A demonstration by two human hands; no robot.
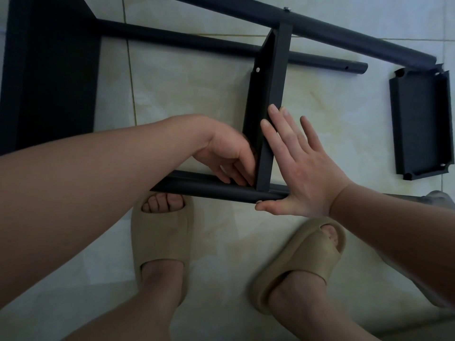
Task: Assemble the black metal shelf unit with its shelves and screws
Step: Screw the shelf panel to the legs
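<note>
While the middle shelf (270, 94) stands on edge in the frame on the floor (197, 82), apparently screwed at its far pole, we press our flat right hand (302, 168) against it, our left hand (226, 153) curls into its near corner (grasp unclear), and one loose shelf (418, 124) beside the frame is not yet mounted.

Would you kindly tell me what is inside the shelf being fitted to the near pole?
The left hand reaches into the shelf by the near pole, fingers curled. Higher up, a pale spot shows on its inner wall. Anything the fingers hold is hidden.

No readable text, labels or numbers anywhere.
</note>
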